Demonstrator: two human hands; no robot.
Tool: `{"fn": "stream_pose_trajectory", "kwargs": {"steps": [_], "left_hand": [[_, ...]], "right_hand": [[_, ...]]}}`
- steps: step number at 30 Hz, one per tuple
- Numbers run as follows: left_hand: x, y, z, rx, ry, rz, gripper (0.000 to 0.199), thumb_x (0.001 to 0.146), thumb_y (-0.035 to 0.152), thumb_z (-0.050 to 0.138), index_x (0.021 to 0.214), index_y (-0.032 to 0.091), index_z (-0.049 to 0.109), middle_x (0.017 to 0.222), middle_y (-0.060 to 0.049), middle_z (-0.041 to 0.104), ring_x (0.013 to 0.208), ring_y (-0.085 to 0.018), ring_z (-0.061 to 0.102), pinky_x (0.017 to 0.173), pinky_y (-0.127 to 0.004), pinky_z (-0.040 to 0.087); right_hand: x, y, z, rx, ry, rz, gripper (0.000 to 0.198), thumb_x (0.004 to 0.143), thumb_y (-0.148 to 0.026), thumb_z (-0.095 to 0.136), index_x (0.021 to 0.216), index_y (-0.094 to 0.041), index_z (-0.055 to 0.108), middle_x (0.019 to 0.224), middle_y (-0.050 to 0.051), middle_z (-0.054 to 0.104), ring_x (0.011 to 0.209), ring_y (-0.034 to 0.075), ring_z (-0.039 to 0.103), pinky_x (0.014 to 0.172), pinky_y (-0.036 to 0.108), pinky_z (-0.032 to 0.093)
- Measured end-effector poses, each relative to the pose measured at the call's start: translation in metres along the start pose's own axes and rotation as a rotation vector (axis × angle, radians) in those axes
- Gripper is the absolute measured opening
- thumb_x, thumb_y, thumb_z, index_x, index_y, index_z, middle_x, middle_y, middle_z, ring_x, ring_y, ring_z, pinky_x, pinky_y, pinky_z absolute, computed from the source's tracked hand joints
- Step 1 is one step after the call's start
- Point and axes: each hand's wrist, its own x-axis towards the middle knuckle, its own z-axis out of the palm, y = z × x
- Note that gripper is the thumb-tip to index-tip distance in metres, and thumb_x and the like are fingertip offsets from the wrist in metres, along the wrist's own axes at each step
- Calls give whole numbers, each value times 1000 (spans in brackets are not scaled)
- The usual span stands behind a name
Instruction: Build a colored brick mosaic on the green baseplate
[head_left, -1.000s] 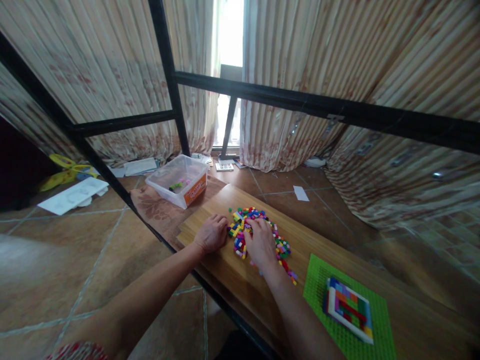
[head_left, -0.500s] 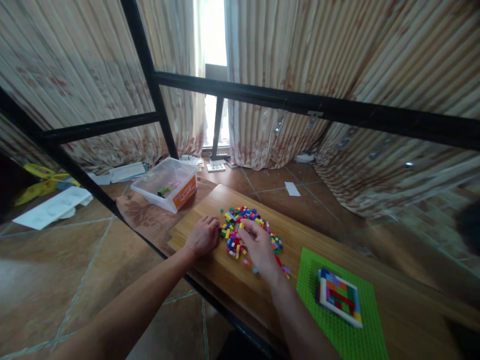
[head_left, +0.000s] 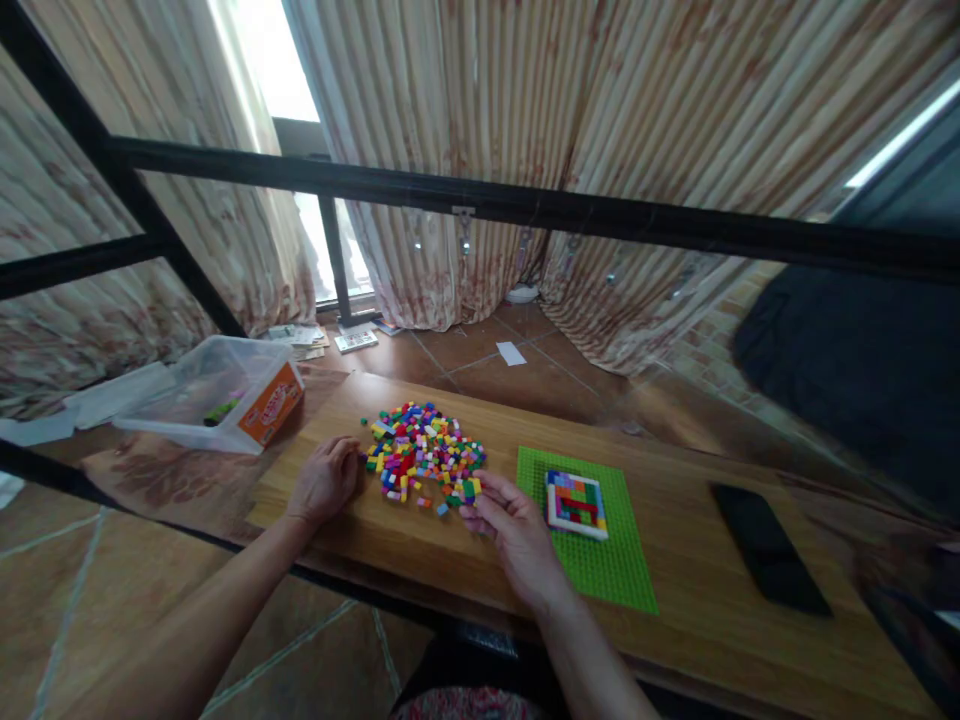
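Now yellow-and-green bricks (head_left: 471, 490), seemingly selected, are pinched in the right hand (head_left: 517, 530), shifted from over the brick pile (head_left: 420, 445) toward the green baseplate (head_left: 626, 545), while what the curled left hand (head_left: 328, 482) holds cannot be told.

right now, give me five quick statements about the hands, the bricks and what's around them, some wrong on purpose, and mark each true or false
1. The loose bricks lie spread on the wooden tabletop. True.
2. The left hand rests on the green baseplate. False: it is at the left edge of the loose bricks.
3. The right hand has yellow and green bricks at its fingertips. True.
4. The black phone-like slab lies between the loose bricks and the green baseplate. False: it lies to the right of the green baseplate.
5. The clear box has an orange label. True.
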Motion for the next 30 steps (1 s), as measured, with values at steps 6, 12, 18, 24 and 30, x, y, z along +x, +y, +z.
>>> {"fn": "stream_pose_trajectory", "kwargs": {"steps": [6, 12, 18, 24, 30], "left_hand": [[-31, 95, -9, -322, 184, -283, 29, 90, 42, 44, 101, 20, 60, 93, -6, 66, 85, -21, 62, 79, -34, 51], [-55, 210, 7, -831, -127, -405, 31, 92, 47, 45, 83, 20, 57, 70, 1, 59, 65, -14, 56, 60, -24, 45], [-52, 228, 10, -792, -107, -399, 28, 93, 42, 43, 81, 20, 54, 69, 1, 57, 63, -14, 53, 59, -25, 42], [-58, 230, 11, -776, -116, -339, 24, 93, 39, 42, 82, 22, 53, 71, 0, 57, 65, -14, 53, 61, -26, 42], [-44, 208, 19, -824, -167, -396, 31, 92, 47, 40, 76, 23, 50, 63, 2, 52, 59, -14, 49, 55, -25, 39]], "right_hand": [[-16, 15, -12, -37, 188, -27, 43, 55, -45, 87, 85, -18, 72, 77, 2, 73, 65, 13, 65, 60, 24, 51], [-34, 28, -3, 33, 279, -66, 38, 56, -43, 87, 80, -19, 72, 78, 3, 73, 68, 14, 63, 63, 26, 49], [-44, 28, -2, 74, 301, -79, 35, 60, -43, 85, 85, -21, 76, 87, 4, 74, 80, 16, 63, 75, 28, 48], [-45, 27, -9, 157, 287, 29, 33, 57, -41, 87, 78, -19, 77, 70, 1, 70, 63, 12, 57, 62, 25, 48], [-42, 23, -20, 214, 186, 86, 30, 61, -36, 87, 84, -21, 74, 69, -1, 68, 55, 8, 58, 50, 20, 49]]}}
